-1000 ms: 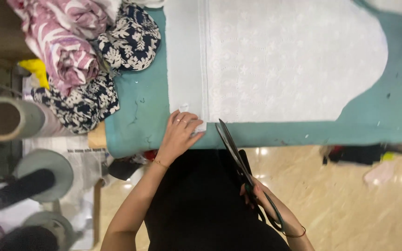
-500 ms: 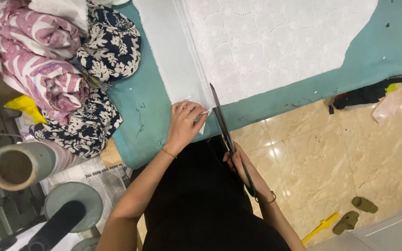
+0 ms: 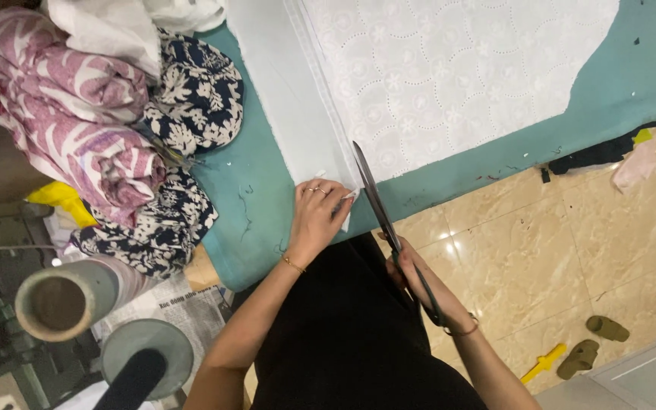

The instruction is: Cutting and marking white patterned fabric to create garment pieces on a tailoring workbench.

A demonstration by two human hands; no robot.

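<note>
Right now the person's left hand [image 3: 319,214] lies flat, fingers spread a little, pressing down the near corner of the white eyelet fabric [image 3: 449,76] where it meets the edge of the table [image 3: 244,220]. That hand grips nothing; it only pins the cloth. The table is covered in teal, and the white fabric runs up and away across it, with a plainer white strip [image 3: 282,99] along its left side.

The right hand [image 3: 427,285] is closed through the handles of a pair of long dark scissors [image 3: 377,201]. The blades point up toward the fabric, their tips lying over its near edge just to the right of the left hand's fingertips. The blades look nearly together, though I cannot tell whether cloth sits between them. The right hand itself hangs off the table, over the person's black garment [image 3: 343,334].

To the left, piled on the table's far corner, are a pink and white patterned bundle [image 3: 70,121] and a navy floral cloth [image 3: 191,99]. Below them stand a cardboard-cored roll [image 3: 58,304] and some newspaper [image 3: 191,307]. On the tan tiled floor [image 3: 540,243] at the right are dark scraps near the table's edge, a pair of olive slippers [image 3: 594,342] and a small yellow object [image 3: 544,362].
</note>
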